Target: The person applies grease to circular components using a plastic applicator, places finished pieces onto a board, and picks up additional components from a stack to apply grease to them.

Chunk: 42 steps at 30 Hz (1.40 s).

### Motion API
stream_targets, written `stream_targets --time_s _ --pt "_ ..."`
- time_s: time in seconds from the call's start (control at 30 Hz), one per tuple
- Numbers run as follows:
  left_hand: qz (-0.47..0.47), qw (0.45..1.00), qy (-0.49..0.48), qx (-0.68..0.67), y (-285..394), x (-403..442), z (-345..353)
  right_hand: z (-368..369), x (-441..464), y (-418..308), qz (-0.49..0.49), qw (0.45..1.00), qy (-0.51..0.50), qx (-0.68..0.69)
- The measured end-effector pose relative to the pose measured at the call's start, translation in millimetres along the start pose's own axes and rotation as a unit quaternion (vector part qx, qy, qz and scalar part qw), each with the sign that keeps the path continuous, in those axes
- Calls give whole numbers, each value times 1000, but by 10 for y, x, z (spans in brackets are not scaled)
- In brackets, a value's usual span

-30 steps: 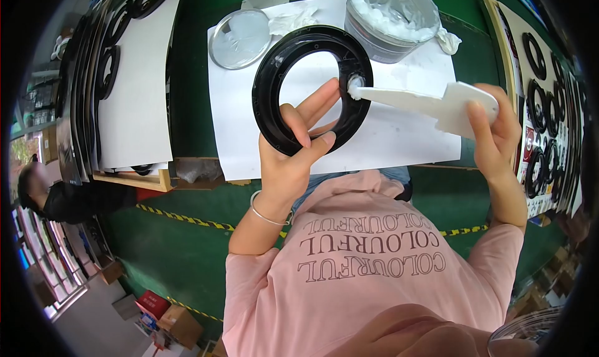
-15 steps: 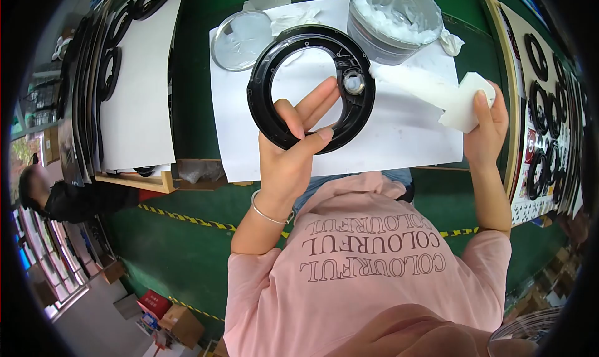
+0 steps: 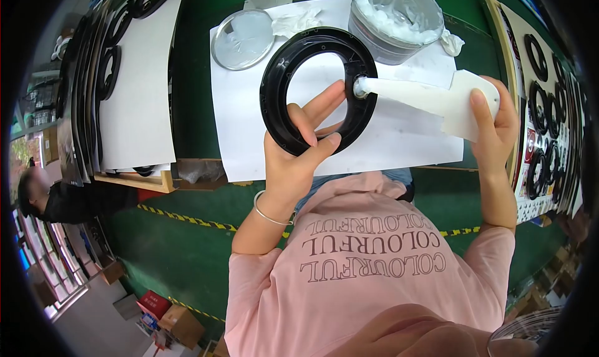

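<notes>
Black ring [image 3: 272, 89] in left hand [image 3: 298, 154], white scraper [image 3: 458, 101] in right hand [image 3: 496, 129]

The black ring [image 3: 274, 101] hides part of the left hand [image 3: 293, 160] and of the white sheet [image 3: 412, 135], while white paste covers the tip of the white scraper [image 3: 430, 98], so its exact contact is unclear. The top edge cuts off the clear tub [image 3: 382, 48], and the frame's dark rim crops a transparent object [image 3: 527, 332] at lower right. At far left a person [image 3: 72, 201] is blurred at the head; small print on the right-hand panel [image 3: 511, 48] is unreadable.
</notes>
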<state>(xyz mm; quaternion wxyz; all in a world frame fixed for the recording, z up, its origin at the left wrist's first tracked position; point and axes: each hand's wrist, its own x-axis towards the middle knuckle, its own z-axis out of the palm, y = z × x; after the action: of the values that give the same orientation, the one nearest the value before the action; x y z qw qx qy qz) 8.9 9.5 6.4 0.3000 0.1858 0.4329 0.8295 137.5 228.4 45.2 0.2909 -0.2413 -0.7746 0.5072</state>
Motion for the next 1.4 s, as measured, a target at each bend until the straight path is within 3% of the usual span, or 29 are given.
stream_targets --time_s 0.07,0.1,0.17,0.2,0.27,0.33,0.4,0.63,0.97,1.3,1.37,1.4 --pt "-3 1000 1 -3 7 3 1 -52 -50 -92 -101 986 -12 -133" --pt "-11 1000 3 -12 15 8 1 -92 -77 -127 -101 986 -13 -134" --pt "-21 1000 5 -22 19 14 -13 -177 -114 -192 -291 923 -100 -230" --pt "-27 999 9 -34 18 17 -27 -185 -98 -255 -291 923 -101 -231" --pt "-33 998 12 -46 11 24 -38 -157 -70 -382 -402 846 -226 -267" --pt "-47 995 15 -84 6 27 -43 -116 -104 -421 -440 822 -217 -288" --pt "-61 993 19 -100 17 20 -44 -58 -139 -427 -514 759 -203 -344" --pt "-91 985 26 -143 49 -6 -76 27 -178 -363 -555 716 -201 -373" --pt "-106 977 30 -183 65 -3 -71 -90 -131 -437 -512 763 -188 -346" --pt "-117 973 42 -193 68 -15 -77 -30 -117 -378 -563 722 -206 -344" --pt "-118 973 41 -195 60 -12 -81 -139 -88 -365 -485 778 -241 -320" --pt "-114 972 38 -200 57 -10 -79 -168 -91 -295 -484 778 -241 -320"
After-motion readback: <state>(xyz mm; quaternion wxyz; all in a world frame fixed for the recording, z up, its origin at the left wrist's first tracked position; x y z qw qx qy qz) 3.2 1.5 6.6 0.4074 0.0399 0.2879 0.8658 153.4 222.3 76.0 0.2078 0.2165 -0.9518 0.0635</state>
